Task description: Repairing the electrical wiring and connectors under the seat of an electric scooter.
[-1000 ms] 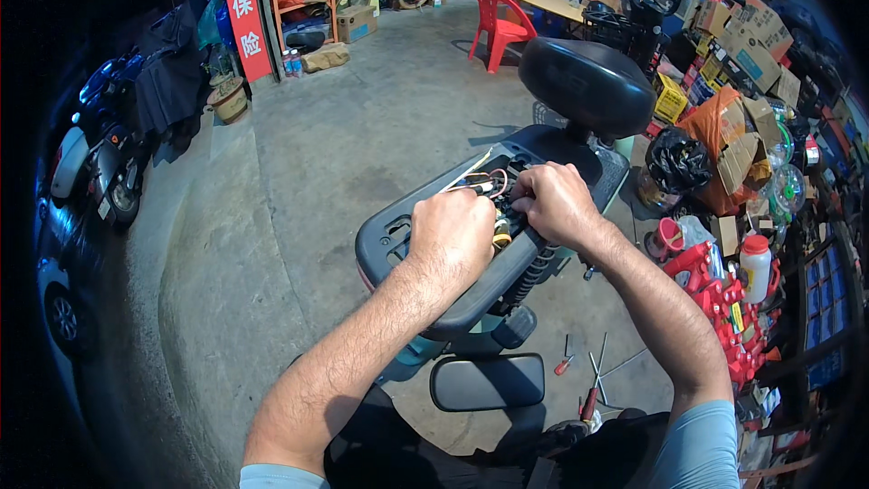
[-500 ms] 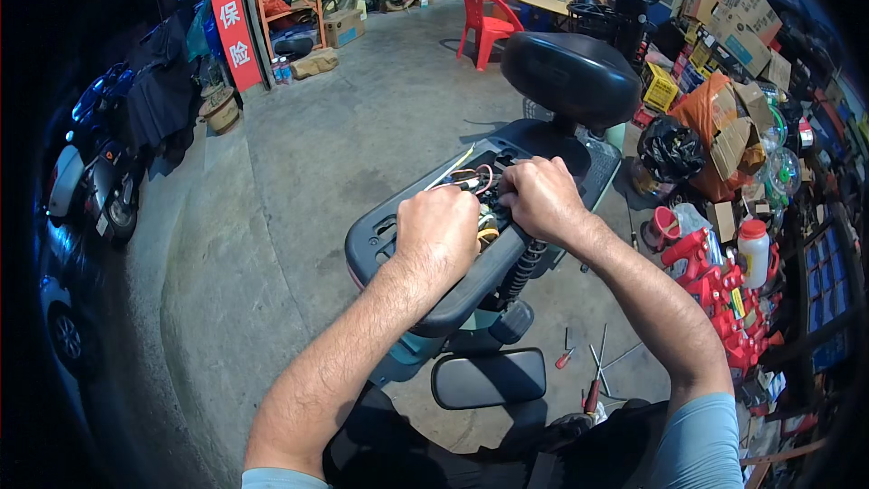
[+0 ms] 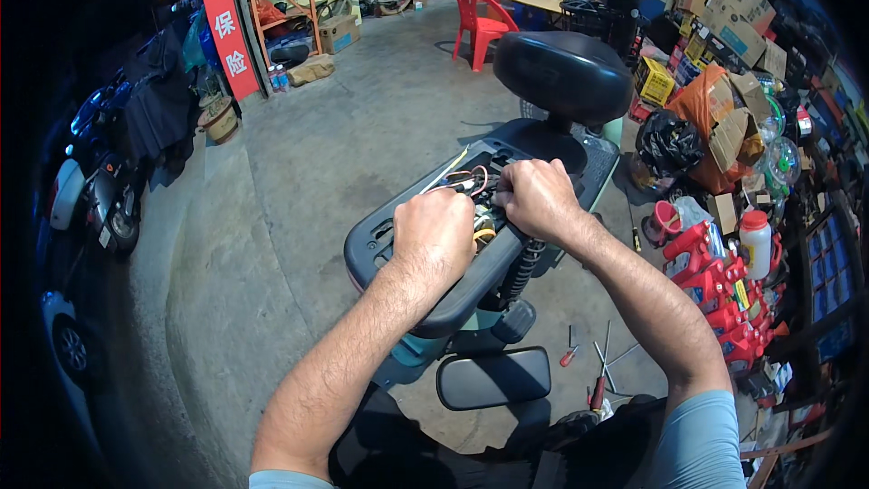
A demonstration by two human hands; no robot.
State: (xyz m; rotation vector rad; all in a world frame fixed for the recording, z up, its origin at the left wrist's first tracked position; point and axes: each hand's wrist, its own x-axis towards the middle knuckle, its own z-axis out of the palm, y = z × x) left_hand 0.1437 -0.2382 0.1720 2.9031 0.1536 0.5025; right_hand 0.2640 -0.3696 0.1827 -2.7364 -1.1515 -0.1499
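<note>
Head view: scooter (image 3: 502,261) stands on the concrete floor (image 3: 299,172), black saddle (image 3: 566,77) at the far end, rear compartment (image 3: 453,294) open. Wiring (image 3: 482,177) lies exposed inside the compartment, between the hands. Left hand (image 3: 434,231): placed over the left side of the compartment, fingers curled under; fingertips are hidden, so whether this grip is pinching anything cannot be told. Right hand (image 3: 541,197): placed opposite, thumb and fingers bent inward at the wiring; contact of this grip is likewise obscured. Red-handled screwdriver (image 3: 597,389) lies on the floor, right of a black rectangular pad (image 3: 494,378). Step in hand, as judged: manual handling of the wiring. Next move probably calls for steady hands and wires clear of the compartment rim.
</note>
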